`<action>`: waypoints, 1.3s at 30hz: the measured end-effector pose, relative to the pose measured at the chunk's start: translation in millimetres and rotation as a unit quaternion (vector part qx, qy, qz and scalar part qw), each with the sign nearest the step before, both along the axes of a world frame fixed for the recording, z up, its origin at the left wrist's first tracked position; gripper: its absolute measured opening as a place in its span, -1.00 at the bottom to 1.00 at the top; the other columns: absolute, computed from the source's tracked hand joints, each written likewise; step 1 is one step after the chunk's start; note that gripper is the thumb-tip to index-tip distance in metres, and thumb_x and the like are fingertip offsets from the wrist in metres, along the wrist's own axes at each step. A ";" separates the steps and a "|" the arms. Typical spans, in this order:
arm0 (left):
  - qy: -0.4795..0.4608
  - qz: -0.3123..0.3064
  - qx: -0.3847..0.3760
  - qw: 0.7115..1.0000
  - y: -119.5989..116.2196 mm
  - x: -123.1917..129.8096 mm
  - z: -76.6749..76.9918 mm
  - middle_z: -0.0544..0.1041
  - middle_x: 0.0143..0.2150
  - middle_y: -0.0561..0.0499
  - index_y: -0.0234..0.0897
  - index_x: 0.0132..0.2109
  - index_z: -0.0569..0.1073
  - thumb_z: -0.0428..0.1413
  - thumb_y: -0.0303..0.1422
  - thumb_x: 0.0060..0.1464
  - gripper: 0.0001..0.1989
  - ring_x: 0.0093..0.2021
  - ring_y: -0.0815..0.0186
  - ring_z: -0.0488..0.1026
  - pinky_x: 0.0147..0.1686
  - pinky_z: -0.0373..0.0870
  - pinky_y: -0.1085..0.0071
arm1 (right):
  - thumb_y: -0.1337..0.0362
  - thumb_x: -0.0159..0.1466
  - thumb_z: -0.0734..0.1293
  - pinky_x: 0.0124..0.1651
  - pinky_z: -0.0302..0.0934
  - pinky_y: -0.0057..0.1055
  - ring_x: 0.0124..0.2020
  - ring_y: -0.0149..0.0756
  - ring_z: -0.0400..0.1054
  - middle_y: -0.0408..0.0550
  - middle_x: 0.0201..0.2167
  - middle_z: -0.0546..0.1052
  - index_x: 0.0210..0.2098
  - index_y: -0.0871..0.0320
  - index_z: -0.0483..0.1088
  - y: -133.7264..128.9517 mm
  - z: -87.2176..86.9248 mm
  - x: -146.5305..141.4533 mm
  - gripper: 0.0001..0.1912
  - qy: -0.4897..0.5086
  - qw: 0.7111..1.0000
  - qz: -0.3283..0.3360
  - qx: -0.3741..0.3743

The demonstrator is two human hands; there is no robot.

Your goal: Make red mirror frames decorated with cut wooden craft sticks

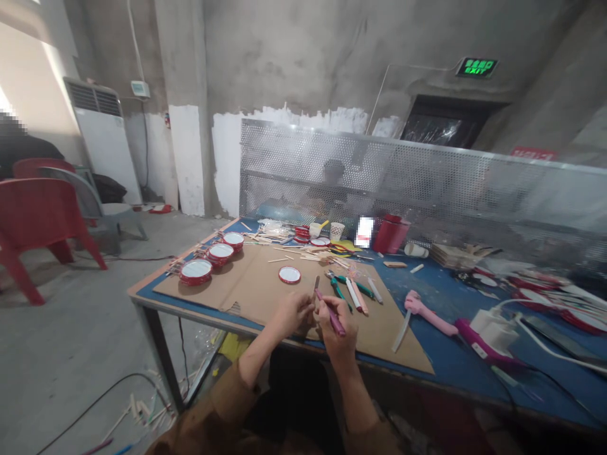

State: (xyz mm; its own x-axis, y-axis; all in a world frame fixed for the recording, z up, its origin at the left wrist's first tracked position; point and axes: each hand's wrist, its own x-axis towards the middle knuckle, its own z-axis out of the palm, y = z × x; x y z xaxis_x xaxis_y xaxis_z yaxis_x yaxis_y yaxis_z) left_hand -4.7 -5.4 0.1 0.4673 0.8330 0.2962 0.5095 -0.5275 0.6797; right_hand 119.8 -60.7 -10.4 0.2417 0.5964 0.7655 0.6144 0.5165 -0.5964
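Purple-handled, a slim tool (336,321) is pointing away over the near part of the brown cardboard (256,278), and the right hand (337,338) is gripping it. Just to its left, the left hand (294,313) is resting with fingers curled; whether it is pinching something small, I cannot tell. If the tool's grey end is a blade, it could be slipping into those close fingers, most likely from too much push or a poor hold. Because both hands are working beside the near edge, anything let go could be falling off the table. Green-handled pliers (339,292) are lying near enough for the right hand to be knocking them.

At the far side, a pale cup (315,231) is holding something yellow (324,224). To its right, a patterned cup (337,231) is standing upright, its contents hidden. Farther right, another cup (417,250) is lying on its side.
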 end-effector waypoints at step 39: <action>0.021 0.015 0.006 1.000 0.4 2.1 -1.2 0.40 -0.43 0.04 -0.28 -0.46 0.31 0.00 -0.41 0.10 -0.83 -0.33 0.33 0.30 -0.32 0.17 0.46 | 0.21 0.26 0.22 -0.39 0.31 -0.42 -0.46 -0.33 0.44 -0.08 -0.45 0.52 -0.28 0.16 0.38 -0.5 -3.2 0.4 -0.83 0.024 0.999 -0.045 0.004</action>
State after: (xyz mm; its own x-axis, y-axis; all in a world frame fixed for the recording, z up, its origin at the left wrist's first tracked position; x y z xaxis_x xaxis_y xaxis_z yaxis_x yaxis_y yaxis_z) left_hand -2.7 -5.0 -1.1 0.4541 0.8435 0.2870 0.5541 -0.5196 0.6504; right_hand 120.1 -61.2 -13.6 0.3308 0.5646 0.7562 0.6285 0.4659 -0.6228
